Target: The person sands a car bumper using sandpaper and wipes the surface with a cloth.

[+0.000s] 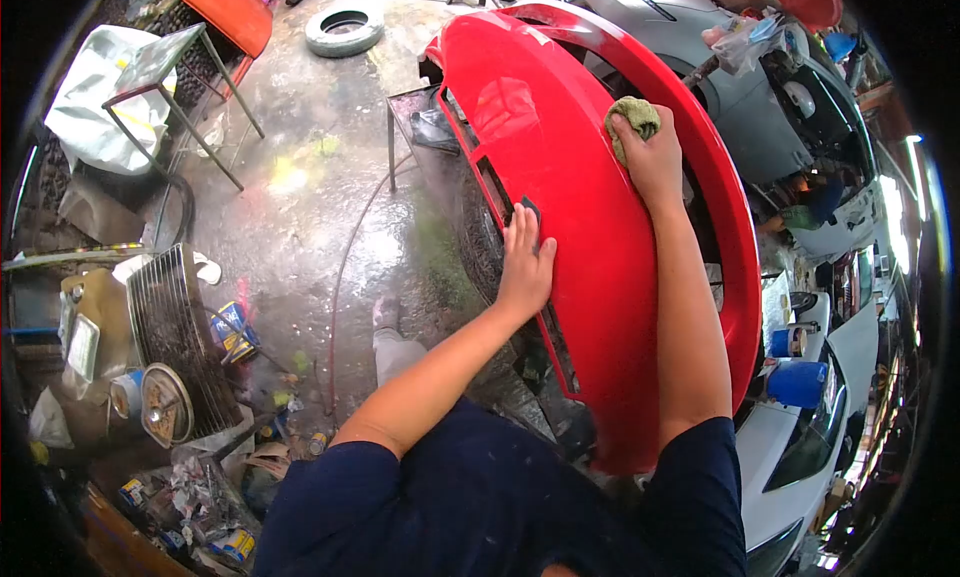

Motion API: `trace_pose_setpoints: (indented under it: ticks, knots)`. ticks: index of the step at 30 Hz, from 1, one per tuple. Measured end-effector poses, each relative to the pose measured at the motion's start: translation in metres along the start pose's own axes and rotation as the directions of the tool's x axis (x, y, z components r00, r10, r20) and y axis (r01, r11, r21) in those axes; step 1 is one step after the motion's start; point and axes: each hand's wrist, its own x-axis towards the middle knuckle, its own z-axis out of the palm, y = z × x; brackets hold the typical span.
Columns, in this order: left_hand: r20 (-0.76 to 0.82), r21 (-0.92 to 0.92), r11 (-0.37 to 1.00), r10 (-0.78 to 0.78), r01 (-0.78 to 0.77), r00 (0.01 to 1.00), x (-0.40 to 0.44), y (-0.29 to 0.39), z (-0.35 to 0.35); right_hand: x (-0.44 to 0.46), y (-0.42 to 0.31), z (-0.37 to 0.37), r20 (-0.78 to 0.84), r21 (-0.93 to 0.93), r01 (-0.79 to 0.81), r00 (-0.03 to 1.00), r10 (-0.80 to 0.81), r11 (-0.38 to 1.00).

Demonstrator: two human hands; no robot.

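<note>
A glossy red car bumper (590, 247) lies before me, propped up off the floor. My left hand (527, 267) presses a small dark sheet of sandpaper (531, 211) flat against its left side, fingers held together over the sheet. The palm hides part of the sheet. Further up and to the right, my right hand (655, 162) is closed around a bunched green cloth (634, 119), near the bumper's upper ridge.
A small metal stand (392, 147) shows beside the bumper, with a hose (340, 262) along the wet floor. A tyre (345, 29), a metal-framed table (160, 62) and a radiator-like grille (180, 327) are to the left. Cars (800, 447) and a blue container (798, 384) stand right.
</note>
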Motion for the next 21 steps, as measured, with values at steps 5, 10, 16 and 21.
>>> trace_pose_setpoints:
  ticks: [5, 10, 16, 21]
  knots:
    - [-0.046, 0.225, 0.972, -0.052, 0.061, 0.998, 0.107, -0.038, -0.027, -0.002, -0.009, -0.003, 0.004, -0.023, 0.001, 1.0, -0.001, 1.0]
    - [-0.007, 0.15, 0.969, -0.196, 0.195, 0.981, 0.149, -0.053, -0.044, -0.005, -0.016, -0.005, 0.008, -0.032, -0.041, 0.999, 0.042, 0.999]
    - [-0.062, 0.008, 0.965, -0.262, 0.263, 0.963, 0.175, -0.064, -0.031, -0.001, -0.007, 0.0, -0.008, -0.051, -0.008, 1.0, 0.008, 0.999]
    - [-0.056, -0.187, 0.889, -0.435, 0.418, 0.899, 0.235, -0.087, -0.044, 0.002, -0.013, 0.001, -0.017, -0.037, -0.015, 1.0, 0.015, 0.999]
